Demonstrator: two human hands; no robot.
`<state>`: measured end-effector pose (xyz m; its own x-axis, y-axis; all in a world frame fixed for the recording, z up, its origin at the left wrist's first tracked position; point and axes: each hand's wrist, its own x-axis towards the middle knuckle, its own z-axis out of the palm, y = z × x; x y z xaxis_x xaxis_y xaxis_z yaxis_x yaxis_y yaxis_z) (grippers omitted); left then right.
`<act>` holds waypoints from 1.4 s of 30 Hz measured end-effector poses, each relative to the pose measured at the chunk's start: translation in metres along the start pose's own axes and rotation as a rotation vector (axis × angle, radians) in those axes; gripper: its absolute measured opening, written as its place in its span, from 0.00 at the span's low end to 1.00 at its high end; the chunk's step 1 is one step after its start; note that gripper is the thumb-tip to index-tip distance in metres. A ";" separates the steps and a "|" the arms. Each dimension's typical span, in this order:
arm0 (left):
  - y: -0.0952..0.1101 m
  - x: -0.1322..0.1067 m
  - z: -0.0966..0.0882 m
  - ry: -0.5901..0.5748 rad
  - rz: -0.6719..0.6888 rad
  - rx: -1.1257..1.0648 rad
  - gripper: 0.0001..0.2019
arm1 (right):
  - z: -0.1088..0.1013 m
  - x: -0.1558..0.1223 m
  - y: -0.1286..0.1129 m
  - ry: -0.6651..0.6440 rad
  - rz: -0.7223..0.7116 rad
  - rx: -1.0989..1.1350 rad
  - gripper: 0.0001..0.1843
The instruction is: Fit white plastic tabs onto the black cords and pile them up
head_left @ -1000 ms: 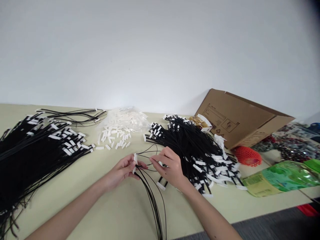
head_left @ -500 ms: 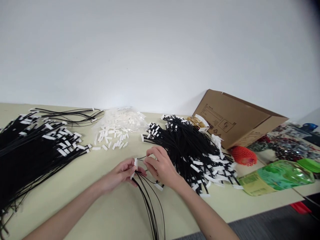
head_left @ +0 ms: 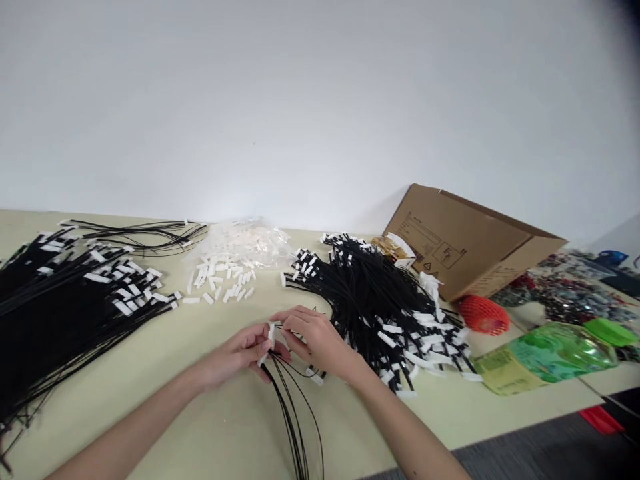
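My left hand [head_left: 250,348] is closed on a white connector [head_left: 271,335] with several thin black wires [head_left: 294,417] hanging from it toward the table's front edge. Close against it, my right hand [head_left: 313,337] pinches a thin black wire by the connector's upper end. The wire's tip is hidden behind my fingers. Just right of my right hand lies a heaped pile of black cables [head_left: 365,293] with white connectors on their ends. Beyond my hands, loose white connectors [head_left: 225,280] are scattered before a clear plastic bag [head_left: 250,239] of similar pieces.
A big bundle of black cables [head_left: 55,320] covers the table's left side, with loose wires [head_left: 140,235] behind it. To the right are a leaning cardboard box [head_left: 450,233], a red foam net [head_left: 484,315], a green plastic bottle [head_left: 545,357] and tinsel [head_left: 575,293]. A wall stands behind.
My right hand has moved left and slightly down, bringing the wire up to the connector. My left hand stays on the connector. The view has shifted slightly.
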<state>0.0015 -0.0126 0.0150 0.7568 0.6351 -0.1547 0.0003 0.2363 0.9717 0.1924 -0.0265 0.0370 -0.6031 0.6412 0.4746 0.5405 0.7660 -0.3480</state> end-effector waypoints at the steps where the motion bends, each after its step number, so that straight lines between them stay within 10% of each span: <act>1: 0.000 0.000 0.000 0.001 -0.002 -0.001 0.13 | 0.000 0.000 0.000 -0.011 0.003 -0.002 0.07; 33: -0.002 -0.003 0.001 0.002 -0.034 -0.075 0.13 | 0.002 -0.003 0.001 -0.003 -0.023 -0.014 0.07; 42: -0.002 -0.001 -0.007 0.191 0.039 -0.201 0.11 | 0.002 -0.003 -0.002 0.246 0.026 -0.069 0.12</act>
<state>-0.0036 -0.0087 0.0118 0.6170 0.7689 -0.1676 -0.1705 0.3386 0.9254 0.1919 -0.0298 0.0348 -0.4320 0.6231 0.6520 0.5976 0.7392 -0.3106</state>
